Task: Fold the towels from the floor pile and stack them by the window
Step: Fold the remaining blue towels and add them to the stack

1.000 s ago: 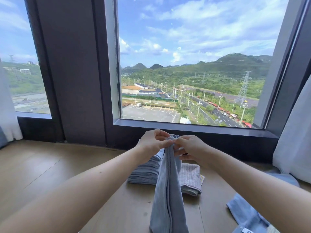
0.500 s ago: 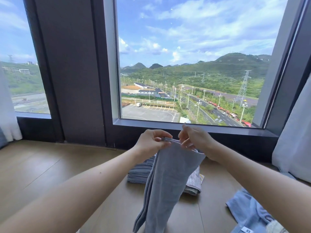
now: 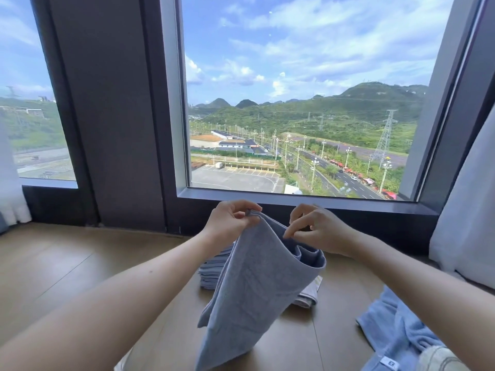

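I hold a grey-blue towel up in front of me above the wooden floor. My left hand pinches its top corner. My right hand is a short way to the right, fingers curled, pinching the towel's upper edge where the cloth sags open between the hands. Behind the hanging towel, a stack of folded towels lies on the floor below the window sill, mostly hidden by the held towel. Light-blue towels lie loose on the floor at the lower right.
A white curtain hangs at the right, and another curtain at the far left. A dark wall pillar separates the two windows. Bare wooden floor stretches to the left of the stack.
My hands have moved apart, so the bunched towel has spread open between them. The right hand has shifted right and slightly down, and the towel's top edge now sags.
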